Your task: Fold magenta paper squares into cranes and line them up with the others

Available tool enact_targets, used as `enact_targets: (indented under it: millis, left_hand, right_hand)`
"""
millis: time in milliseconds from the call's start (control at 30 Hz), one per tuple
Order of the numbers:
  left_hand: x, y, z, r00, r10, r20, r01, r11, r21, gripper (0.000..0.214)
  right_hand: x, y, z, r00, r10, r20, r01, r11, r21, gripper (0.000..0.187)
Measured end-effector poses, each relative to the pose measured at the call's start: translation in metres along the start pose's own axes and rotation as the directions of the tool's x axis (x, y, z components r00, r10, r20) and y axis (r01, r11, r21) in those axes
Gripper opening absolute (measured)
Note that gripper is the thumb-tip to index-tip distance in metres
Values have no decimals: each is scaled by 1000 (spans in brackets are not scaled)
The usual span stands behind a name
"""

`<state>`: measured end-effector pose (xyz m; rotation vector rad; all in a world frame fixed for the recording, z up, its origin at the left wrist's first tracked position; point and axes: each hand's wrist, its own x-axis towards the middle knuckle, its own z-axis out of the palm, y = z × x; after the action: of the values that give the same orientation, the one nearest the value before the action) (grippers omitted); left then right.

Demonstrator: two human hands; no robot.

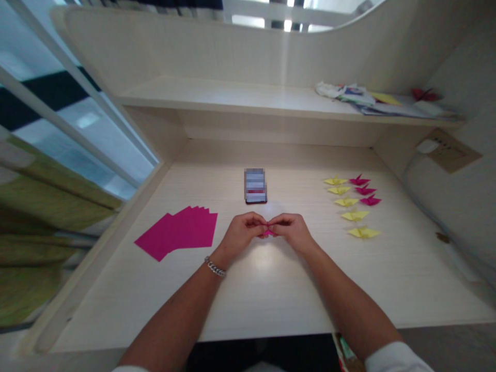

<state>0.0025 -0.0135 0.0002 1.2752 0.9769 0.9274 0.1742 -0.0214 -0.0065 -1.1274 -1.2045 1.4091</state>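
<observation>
Both hands meet at the middle of the desk around a small folded piece of pink paper [268,232]. My left hand [248,227], with a chain bracelet on the wrist, pinches its left side. On the opposite side, my right hand [290,228] grips it between thumb and fingers. Most of the paper is covered by the fingertips, so its exact shape cannot be made out. To the left lies a fanned stack of flat pink paper sheets [178,232]. At the right, yellow paper cranes [354,215] and pink paper cranes [366,190] stand in two columns.
A phone [256,186] lies just beyond the hands. Papers [387,106] and a red folded paper piece [425,94] rest on the shelf [232,98] above. A cable [413,191] runs down the right wall from a plug [428,146]. Bars and a curtain [46,232] border the left.
</observation>
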Motion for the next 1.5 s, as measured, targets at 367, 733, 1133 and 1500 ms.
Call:
enact_targets:
  millis: [367,733,1133,1500]
  left_hand:
    - [-1,4,2,998,61,-31,-59,996,73,7]
    - [0,1,2,998,-19,-61,19,1000,-7,14]
    - [1,-9,3,984,110,-140,-105,993,45,23]
    - [1,-2,-4,991,-28,-132,16,996,-92,29]
  right_hand:
    - [3,4,0,996,93,0,-93,994,54,25]
    - [2,3,1,1000,-4,-15,3,998,-58,17]
    - [2,9,7,998,-45,-37,45,999,-21,23]
    - [2,4,-5,982,21,188,46,938,-344,21]
